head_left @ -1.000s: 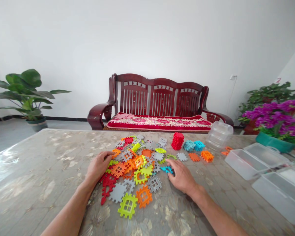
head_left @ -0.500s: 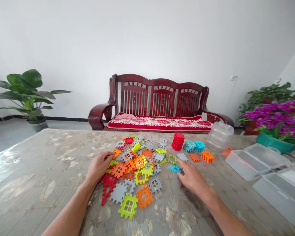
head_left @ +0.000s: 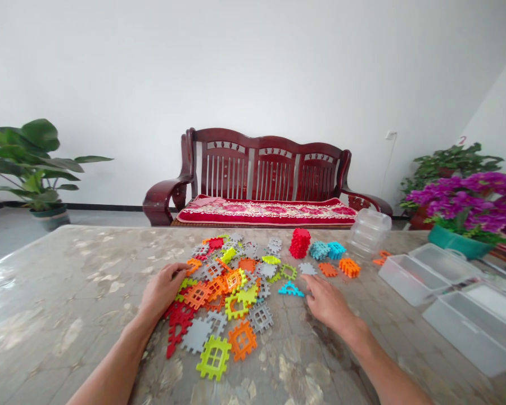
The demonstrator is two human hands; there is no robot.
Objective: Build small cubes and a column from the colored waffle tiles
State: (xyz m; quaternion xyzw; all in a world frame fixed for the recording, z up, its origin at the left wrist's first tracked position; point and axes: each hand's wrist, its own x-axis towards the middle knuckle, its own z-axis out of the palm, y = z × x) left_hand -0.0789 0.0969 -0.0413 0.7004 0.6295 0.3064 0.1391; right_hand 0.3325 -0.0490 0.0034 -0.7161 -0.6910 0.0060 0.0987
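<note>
A loose pile of flat plastic interlocking building tiles (head_left: 247, 295), in grey, orange, yellow-green and red, spreads over the middle of the table (head_left: 88, 315). My left hand (head_left: 164, 287) rests at the pile's left edge, its fingers stretched toward an orange tile (head_left: 194, 265); the fingers' undersides are hidden. To the right of the pile, my right hand (head_left: 326, 298) lies low over the table with nothing visible in it. Its fingertips are close to a grey tile (head_left: 307, 269). Just left of it, a blue triangular tile (head_left: 291, 289) lies apart from the fingers.
Behind my right hand stand a red tile stack (head_left: 300, 243), grey-blue tiles (head_left: 319, 250), blue tiles (head_left: 336, 249) and an orange stack (head_left: 349, 268). Clear plastic boxes (head_left: 476, 326) and a flower pot (head_left: 459, 241) occupy the right side. A wooden bench (head_left: 274, 174) is beyond the table.
The blue triangular tile was at my right fingertips and now lies flat, let go. My left hand stays at the pile's edge. The view has turned slightly to the right.
</note>
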